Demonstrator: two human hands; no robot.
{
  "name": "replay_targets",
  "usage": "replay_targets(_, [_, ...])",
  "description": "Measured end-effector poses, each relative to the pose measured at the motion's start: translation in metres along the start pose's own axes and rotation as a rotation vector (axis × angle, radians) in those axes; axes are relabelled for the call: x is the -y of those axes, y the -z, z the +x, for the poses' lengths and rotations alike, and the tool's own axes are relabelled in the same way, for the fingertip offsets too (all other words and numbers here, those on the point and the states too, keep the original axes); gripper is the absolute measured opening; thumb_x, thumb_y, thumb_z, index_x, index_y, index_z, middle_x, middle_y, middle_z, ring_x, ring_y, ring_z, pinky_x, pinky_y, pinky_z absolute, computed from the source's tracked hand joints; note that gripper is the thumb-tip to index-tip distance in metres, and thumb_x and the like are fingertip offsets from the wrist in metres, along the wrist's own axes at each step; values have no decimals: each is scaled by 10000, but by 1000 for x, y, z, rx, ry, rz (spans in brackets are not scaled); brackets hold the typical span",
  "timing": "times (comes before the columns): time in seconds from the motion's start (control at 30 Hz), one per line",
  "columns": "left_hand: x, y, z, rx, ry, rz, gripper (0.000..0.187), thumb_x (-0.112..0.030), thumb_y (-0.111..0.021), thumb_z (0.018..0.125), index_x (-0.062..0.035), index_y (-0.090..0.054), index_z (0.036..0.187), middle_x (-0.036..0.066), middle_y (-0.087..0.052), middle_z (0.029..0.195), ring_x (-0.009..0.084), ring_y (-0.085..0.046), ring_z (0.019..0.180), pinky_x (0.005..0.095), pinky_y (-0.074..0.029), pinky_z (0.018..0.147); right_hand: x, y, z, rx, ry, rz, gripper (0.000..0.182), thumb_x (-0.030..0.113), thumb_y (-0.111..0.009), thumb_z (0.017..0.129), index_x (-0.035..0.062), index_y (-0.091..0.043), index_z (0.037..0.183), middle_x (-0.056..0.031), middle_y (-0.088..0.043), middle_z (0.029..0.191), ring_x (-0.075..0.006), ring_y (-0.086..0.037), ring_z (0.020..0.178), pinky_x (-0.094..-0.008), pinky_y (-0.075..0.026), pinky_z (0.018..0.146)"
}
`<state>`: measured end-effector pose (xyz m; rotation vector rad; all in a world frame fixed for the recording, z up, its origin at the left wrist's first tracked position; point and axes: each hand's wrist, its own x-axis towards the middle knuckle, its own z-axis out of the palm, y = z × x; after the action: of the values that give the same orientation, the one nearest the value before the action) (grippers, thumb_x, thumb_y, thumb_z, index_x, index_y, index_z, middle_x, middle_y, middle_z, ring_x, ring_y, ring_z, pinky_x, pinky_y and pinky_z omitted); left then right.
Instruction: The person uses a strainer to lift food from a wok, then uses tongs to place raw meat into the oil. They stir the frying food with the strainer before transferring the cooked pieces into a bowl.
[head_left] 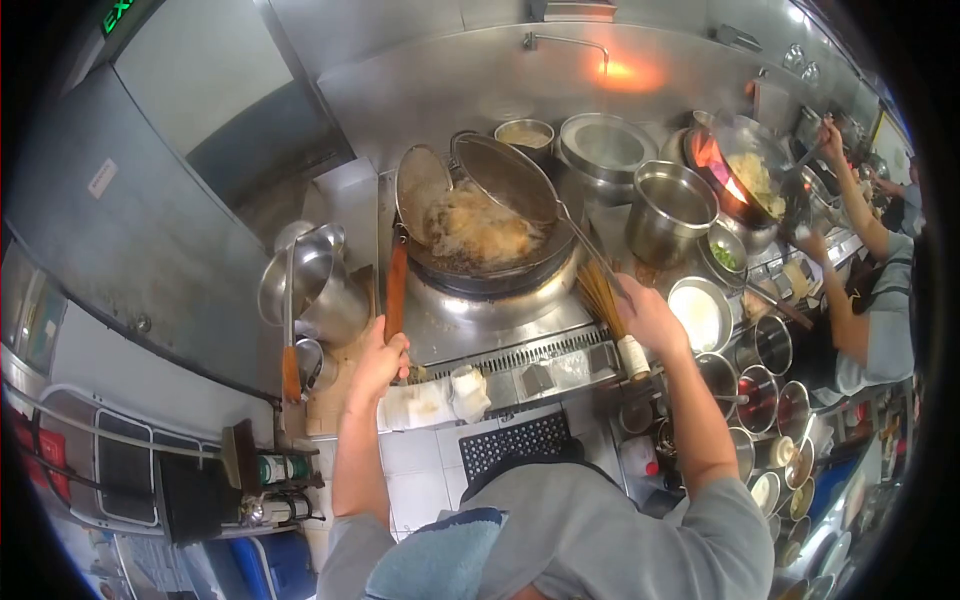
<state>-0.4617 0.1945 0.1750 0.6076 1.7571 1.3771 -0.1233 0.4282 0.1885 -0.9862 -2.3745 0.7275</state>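
A dark wok [487, 262] full of bubbling, frothy oil and pale food sits on the burner in front of me. My left hand [381, 362] grips the wooden handle of a wire skimmer [420, 190] that leans on the wok's left rim. My right hand [646, 312] holds the long metal handle of a large strainer ladle [505, 175], whose bowl rests tilted over the wok's far side. A bamboo brush [607, 308] stands just left of my right hand.
Steel pots [668, 208], bowls [604, 143] and several small seasoning containers [757, 392] crowd the right side. A ladle [292, 285] hangs over steel bowls at left. Another person [868, 290] tosses food in a flaming wok [742, 172] at the far right. Folded cloths [440, 397] lie on the stove's front ledge.
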Motion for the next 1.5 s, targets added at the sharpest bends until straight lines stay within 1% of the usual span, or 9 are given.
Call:
replay_targets(0.17, [7, -10, 22, -87, -96, 331, 386, -70, -480, 889, -42, -436, 1272, 130, -583, 954, 220, -591, 641, 340, -501, 569, -6, -26, 9, -11, -37, 0, 360, 89, -542, 843, -27, -518, 1183, -310, -608, 951, -465, -576, 939, -513, -447, 820])
replay_targets(0.23, [34, -6, 38, -184, -376, 578, 531, -89, -535, 870, -27, -374, 1372, 249, -567, 1205, 384, -526, 1158, 390, -400, 994, -11, -32, 9, -78, -85, 64, 338, 100, -539, 841, -28, -531, 1154, -312, -606, 955, -468, -567, 958, -511, -439, 819])
replay_targets(0.33, [34, -18, 41, -228, -383, 760, 559, -83, -533, 867, -40, -353, 1394, 283, -575, 1151, 427, -547, 1090, 453, -432, 939, -17, -40, 2, -176, -159, 139, 312, 89, -512, 837, -44, -541, 1118, -290, -625, 854, -436, -618, 791, -481, -466, 711])
replay_targets(0.53, [15, -42, 21, -96, -341, 984, 618, -38, -508, 845, -65, -308, 1429, 304, -581, 1078, 452, -569, 1012, 499, -453, 878, -9, -35, 5, -157, -418, 658, 264, 51, -467, 857, -43, -499, 1101, -75, -526, 657, -128, -472, 441, -297, -358, 364])
replay_targets(0.8, [34, -21, -19, -83, -427, 1238, 729, 13, -545, 767, -107, -314, 1449, 317, -530, 1111, 451, -614, 865, 488, -510, 764, -2, -35, 1, -156, -364, 813, 144, 58, -463, 880, -43, -478, 981, -54, -527, 689, -97, -434, 432, -247, -325, 345])
replay_targets(1.03, [16, -13, -38, -178, -399, 1478, 745, 3, -554, 750, -139, -334, 1447, 301, -506, 1161, 421, -631, 831, 475, -526, 731, -37, -12, 16, -29, -450, 1469, 276, 31, -501, 896, -36, -382, 1135, -45, -522, 742, -54, -360, 440, -212, -281, 354])
replay_targets(1.33, [33, -71, -65, -236, -302, 1337, 703, -11, -542, 779, -127, -332, 1439, 347, -495, 1180, 454, -611, 913, 499, -503, 781, -76, 61, -16, -205, -434, 1508, 146, -3, -456, 901, -21, -390, 1029, -93, -520, 756, -46, -360, 453, -184, -269, 343])
replay_targets(1.43, [44, -71, -47, -253, -365, 1303, 706, 1, -539, 779, -134, -336, 1441, 343, -497, 1180, 458, -603, 934, 490, -496, 799, -100, 70, -22, -257, -454, 1508, 377, -16, -463, 900, -9, -284, 1231, -89, -506, 767, -40, -357, 452, -174, -258, 317])
replay_targets(1.5, [42, -64, -40, -230, -342, 1307, 686, -17, -550, 799, -150, -347, 1441, 315, -505, 1169, 447, -591, 963, 484, -492, 815, -105, 78, -23, -374, -515, 1598, 207, 10, -437, 909, 6, -365, 1104, -80, -517, 719, -41, -348, 418, -176, -277, 304])
